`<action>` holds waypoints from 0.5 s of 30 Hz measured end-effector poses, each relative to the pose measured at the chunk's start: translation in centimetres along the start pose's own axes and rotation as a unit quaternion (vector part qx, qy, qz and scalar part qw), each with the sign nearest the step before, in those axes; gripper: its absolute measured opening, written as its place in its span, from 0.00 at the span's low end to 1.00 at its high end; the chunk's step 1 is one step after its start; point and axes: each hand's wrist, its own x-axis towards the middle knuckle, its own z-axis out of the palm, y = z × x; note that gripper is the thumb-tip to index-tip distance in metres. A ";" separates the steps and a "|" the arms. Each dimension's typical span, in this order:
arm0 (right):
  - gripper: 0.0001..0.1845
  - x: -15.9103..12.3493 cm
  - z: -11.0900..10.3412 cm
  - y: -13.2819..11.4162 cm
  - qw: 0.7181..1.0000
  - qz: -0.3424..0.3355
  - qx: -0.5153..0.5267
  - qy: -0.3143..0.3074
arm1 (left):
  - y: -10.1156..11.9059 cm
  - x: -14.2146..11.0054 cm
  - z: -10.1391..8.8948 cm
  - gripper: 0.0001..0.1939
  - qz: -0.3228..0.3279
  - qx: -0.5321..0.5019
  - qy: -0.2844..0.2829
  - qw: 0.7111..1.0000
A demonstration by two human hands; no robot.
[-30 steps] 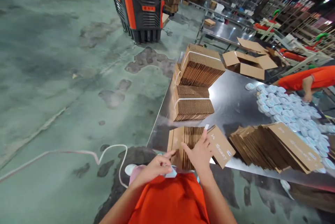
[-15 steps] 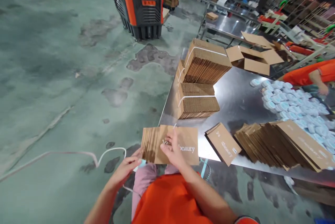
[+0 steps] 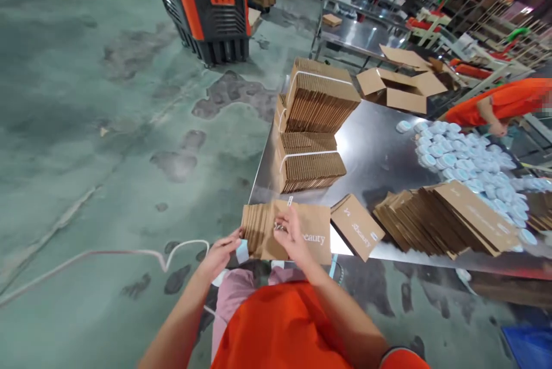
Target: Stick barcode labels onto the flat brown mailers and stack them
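A row of fanned flat brown cartons (image 3: 252, 231) lies at the table's near left corner, above my lap. The top carton (image 3: 317, 228) shows white "beauty" lettering. My left hand (image 3: 222, 251) is at the left edge of the fan, its fingers closed on a small pale blue slip (image 3: 242, 250). Over the top carton is my right hand (image 3: 293, 237), fingers curled and partly covering the lettering. A small white label (image 3: 290, 200) with dark marks sticks up at its fingertips. Beside it on the right lies a small pile of printed cartons (image 3: 357, 228), its top one bearing a small sticker.
Strapped carton bundles (image 3: 313, 162) stand on the metal table (image 3: 371, 145). More fanned cartons (image 3: 422, 222) and a heap of pale blue-white round packs (image 3: 466, 156) lie to the right. An open box (image 3: 405, 99) stands behind; a co-worker's arm (image 3: 487, 113) reaches in. A black-orange machine (image 3: 215, 7) stands on the floor.
The view has shifted slightly, so the table and bundles appear further left. My hands and the cartons under them have moved a little to the right, toward the small printed pile.
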 end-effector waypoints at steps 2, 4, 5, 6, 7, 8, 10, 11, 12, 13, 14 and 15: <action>0.47 0.1 -0.9 -0.5 1.000 -0.002 0.025 0.000 | -0.3 -0.1 0.9 0.21 -0.003 0.001 0.008 1.000; 0.44 0.0 -1.7 -1.6 0.999 -0.019 0.042 0.002 | -0.5 -0.8 1.3 0.23 0.015 0.025 0.027 0.999; 0.42 0.0 -2.2 -2.3 0.998 -0.034 0.047 0.013 | -0.5 -1.4 1.3 0.24 0.032 0.052 0.035 0.998; 0.39 -0.1 -2.9 -3.1 0.997 -0.049 0.046 0.033 | -0.4 -2.3 1.3 0.25 0.051 0.085 0.041 0.994; 0.34 -0.2 -3.9 -3.9 0.995 -0.061 0.039 0.063 | -0.2 -3.3 1.3 0.25 0.068 0.126 0.041 0.989; 0.29 -0.2 -5.2 -4.6 0.992 -0.067 0.024 0.101 | 0.0 -4.5 1.3 0.24 0.079 0.169 0.034 0.982; 0.17 -0.4 -8.4 -5.5 0.981 -0.066 -0.035 0.179 | 0.6 -7.2 1.8 0.22 0.087 0.254 0.010 0.963; 0.14 -0.4 -10.1 -5.6 0.973 -0.060 -0.075 0.208 | 0.8 -8.6 2.4 0.21 0.092 0.284 0.005 0.954; 0.13 -0.4 -11.7 -5.5 0.966 -0.051 -0.116 0.226 | 1.1 -9.8 3.2 0.20 0.100 0.304 0.003 0.947; 0.14 -0.4 -13.1 -5.2 0.960 -0.042 -0.155 0.231 | 1.3 -10.8 4.2 0.19 0.107 0.319 -0.005 0.942; 0.15 -0.3 -14.2 -4.8 0.955 -0.032 -0.190 0.227 | 1.4 -11.5 5.3 0.18 0.115 0.329 -0.012 0.937; 0.16 -0.2 -14.9 -4.2 0.951 -0.021 -0.217 0.218 | 1.5 -11.9 6.6 0.17 0.121 0.334 -0.021 0.935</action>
